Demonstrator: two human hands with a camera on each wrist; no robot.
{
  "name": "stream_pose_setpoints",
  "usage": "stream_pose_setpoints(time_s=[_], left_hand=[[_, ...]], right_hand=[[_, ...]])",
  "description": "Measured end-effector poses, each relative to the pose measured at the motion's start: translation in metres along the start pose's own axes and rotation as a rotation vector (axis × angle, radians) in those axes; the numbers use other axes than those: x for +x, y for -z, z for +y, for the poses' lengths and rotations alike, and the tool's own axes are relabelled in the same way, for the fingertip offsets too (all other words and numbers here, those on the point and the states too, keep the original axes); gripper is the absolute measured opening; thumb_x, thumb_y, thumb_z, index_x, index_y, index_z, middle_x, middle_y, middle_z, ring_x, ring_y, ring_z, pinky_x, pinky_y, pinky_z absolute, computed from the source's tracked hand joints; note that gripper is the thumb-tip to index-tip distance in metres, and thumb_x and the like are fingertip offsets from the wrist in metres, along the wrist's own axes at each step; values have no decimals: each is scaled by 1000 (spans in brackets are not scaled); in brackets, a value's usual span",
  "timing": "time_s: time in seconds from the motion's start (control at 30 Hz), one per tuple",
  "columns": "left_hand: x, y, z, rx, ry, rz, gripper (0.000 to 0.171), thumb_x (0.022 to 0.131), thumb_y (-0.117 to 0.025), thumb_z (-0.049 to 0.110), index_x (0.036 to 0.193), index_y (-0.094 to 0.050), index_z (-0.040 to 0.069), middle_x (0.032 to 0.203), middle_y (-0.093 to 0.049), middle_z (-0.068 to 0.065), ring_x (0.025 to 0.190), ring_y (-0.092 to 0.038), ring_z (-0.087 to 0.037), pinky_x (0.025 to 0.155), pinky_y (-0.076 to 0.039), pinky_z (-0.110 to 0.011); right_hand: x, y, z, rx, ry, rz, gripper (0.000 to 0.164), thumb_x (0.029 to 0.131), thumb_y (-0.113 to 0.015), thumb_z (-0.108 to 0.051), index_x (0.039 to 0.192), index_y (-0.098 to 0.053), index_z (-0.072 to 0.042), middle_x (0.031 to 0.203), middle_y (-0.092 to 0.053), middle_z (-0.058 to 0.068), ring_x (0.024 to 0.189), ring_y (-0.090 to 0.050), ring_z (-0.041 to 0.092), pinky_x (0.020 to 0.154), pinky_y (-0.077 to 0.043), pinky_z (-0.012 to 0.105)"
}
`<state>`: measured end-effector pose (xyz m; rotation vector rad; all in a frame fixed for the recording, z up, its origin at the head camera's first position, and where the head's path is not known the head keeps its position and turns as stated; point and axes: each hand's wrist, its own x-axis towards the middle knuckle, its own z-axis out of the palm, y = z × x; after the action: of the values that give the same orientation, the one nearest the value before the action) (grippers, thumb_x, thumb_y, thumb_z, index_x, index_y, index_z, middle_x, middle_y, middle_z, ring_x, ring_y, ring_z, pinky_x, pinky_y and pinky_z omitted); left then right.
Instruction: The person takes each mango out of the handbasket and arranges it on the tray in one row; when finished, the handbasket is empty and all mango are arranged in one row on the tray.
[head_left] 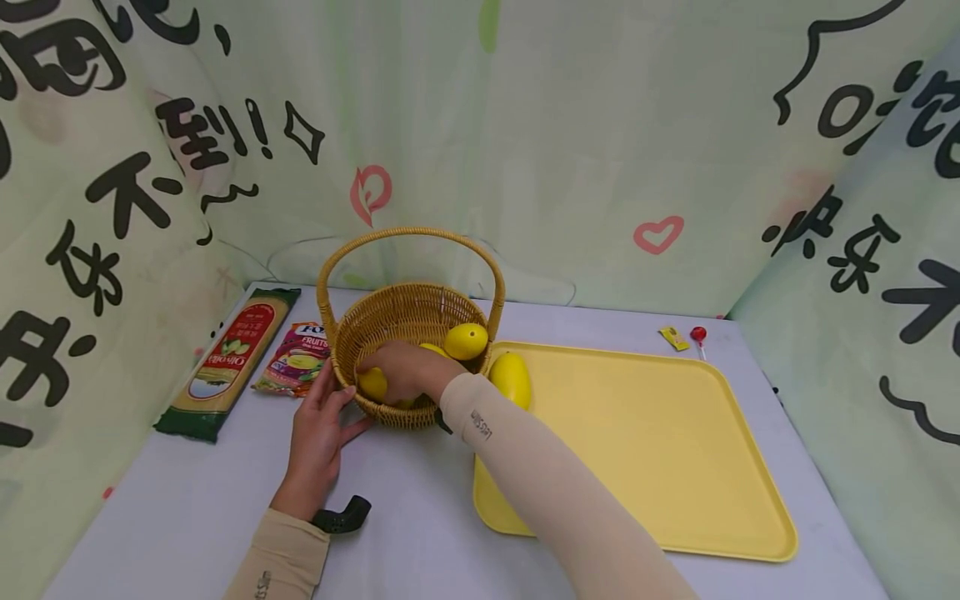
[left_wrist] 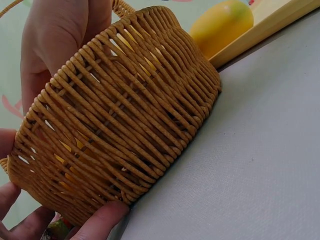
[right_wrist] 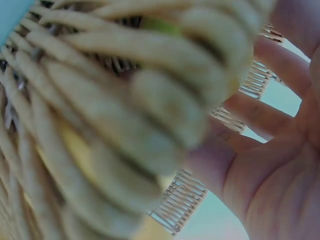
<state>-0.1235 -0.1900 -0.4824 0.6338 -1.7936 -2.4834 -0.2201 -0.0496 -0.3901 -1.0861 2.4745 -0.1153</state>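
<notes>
Here, one yellow fruit (head_left: 372,384) sits beside my right grip (head_left: 408,371), inside the basket (head_left: 408,304).
Hidden fingertips: I can't tell how closed they are, or on what. Probably light, firm, slick; best pinched mid-body. My left grip (head_left: 317,440), fingers spread, touches the basket's side.

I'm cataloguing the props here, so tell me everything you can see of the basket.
The basket is golden-brown and round, woven of what looks like wicker, with narrow gaps between strands and a tall arched handle. It stands on the table, handle up, by the left edge of the tray; whether they touch is unclear. Yellow fruits lie inside, where the right hand reaches. The left hand touches its outside, thumb low near the base.
</notes>
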Motion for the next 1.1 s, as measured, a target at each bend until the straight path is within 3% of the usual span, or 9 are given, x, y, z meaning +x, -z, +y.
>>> stream_pose_setpoints(time_s=[0.47, 0.9, 1.1], left_hand=[[-2, -1, 0, 0, -5, -7, 69, 111, -53, 21, 167, -22, 46, 178, -19, 10, 159, -33, -26, 106, -54, -60], [-1, -1, 1, 19, -4, 4, 68, 111, -52, 21, 166, -23, 48, 178, -20, 9, 158, -36, -26, 104, -56, -57], [-1, -1, 1, 25, 0, 9, 68, 111, -53, 22, 166, -22, 49, 178, -19, 9, 158, -36, -27, 104, -56, -57]], right_hand=[[-10, 8, 0, 48, -15, 64, 63, 88, -86, -20, 147, -64, -27, 143, -61, 3, 118, -54, 18, 104, -53, 33], [-17, 12, 3, 81, -16, 126, 63, 87, -86, -29, 145, -64, -32, 150, -56, 4, 122, -52, 19, 101, -53, 36], [-24, 12, 18, 211, 8, 171, 65, 84, -83, -26, 146, -63, -31, 155, -53, 5, 133, -48, 23, 97, -51, 35]])
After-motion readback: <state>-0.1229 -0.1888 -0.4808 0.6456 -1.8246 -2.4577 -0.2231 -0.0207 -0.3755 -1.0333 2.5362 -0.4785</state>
